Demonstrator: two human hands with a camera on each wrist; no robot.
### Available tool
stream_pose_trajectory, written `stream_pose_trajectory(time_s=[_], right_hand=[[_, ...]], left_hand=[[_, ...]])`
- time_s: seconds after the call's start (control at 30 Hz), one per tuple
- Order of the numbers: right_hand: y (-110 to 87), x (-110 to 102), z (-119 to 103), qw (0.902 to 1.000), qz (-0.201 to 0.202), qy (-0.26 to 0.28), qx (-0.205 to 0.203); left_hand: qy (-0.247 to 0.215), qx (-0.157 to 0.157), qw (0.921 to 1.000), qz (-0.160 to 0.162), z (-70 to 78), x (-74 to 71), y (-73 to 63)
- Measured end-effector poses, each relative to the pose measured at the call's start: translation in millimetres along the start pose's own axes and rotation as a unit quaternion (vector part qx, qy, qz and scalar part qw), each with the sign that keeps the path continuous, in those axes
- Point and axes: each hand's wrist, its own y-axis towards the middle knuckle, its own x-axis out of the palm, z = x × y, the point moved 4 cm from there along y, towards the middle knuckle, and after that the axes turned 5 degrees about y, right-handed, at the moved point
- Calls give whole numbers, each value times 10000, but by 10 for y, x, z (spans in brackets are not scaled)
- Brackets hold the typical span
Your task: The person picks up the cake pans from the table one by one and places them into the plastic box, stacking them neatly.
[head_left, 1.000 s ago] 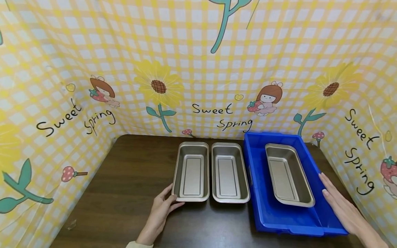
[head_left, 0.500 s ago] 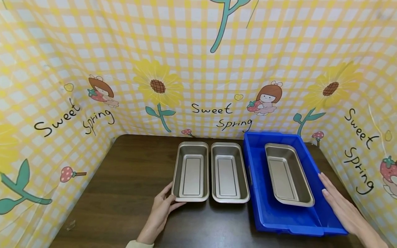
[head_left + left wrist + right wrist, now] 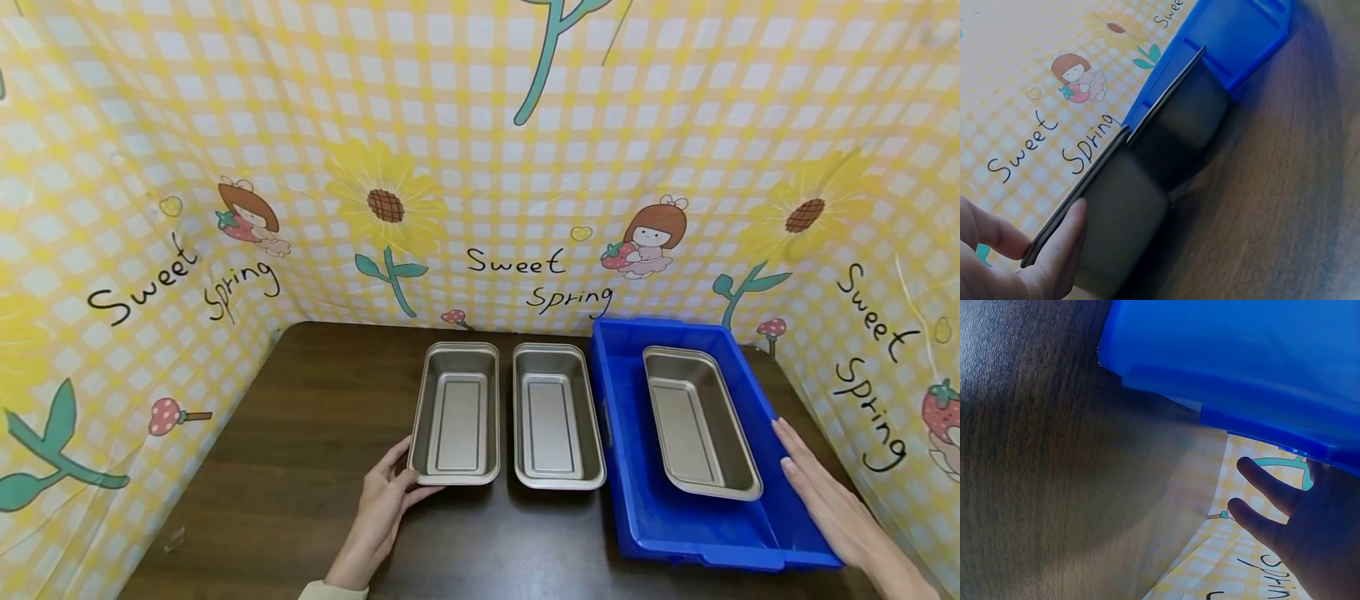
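My left hand (image 3: 378, 508) pinches the near left corner of a metallic loaf pan (image 3: 459, 429), with the thumb over its rim. The left wrist view shows the fingers on either side of that pan's rim (image 3: 1075, 187). Just right of it, a gap apart, a second loaf pan (image 3: 551, 429) stands on the table. A third loaf pan (image 3: 686, 433) lies slightly slanted inside a blue plastic tray (image 3: 652, 521). Against the tray's right side rests my right hand (image 3: 828, 508), its fingers straight. In the right wrist view, this hand (image 3: 1319, 519) spreads its fingers beside the tray's edge.
The dark wooden table (image 3: 300, 450) extends left of the pans, with a small clear scrap (image 3: 174, 540) near its left edge. A yellow checked cloth (image 3: 517, 192) with printed flowers and words hangs along the back and both sides.
The left loaf pan has shifted slightly left with my left hand, and the gap to the middle pan is wider. My right hand and the tray have stayed in place.
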Motion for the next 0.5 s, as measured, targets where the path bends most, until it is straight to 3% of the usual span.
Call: stream_pose_trajectory(time_s=[0.5], right_hand=[[16,5,16,9999,1,79,-63]], left_hand=[[26,83,9999,100,38,11,-8]])
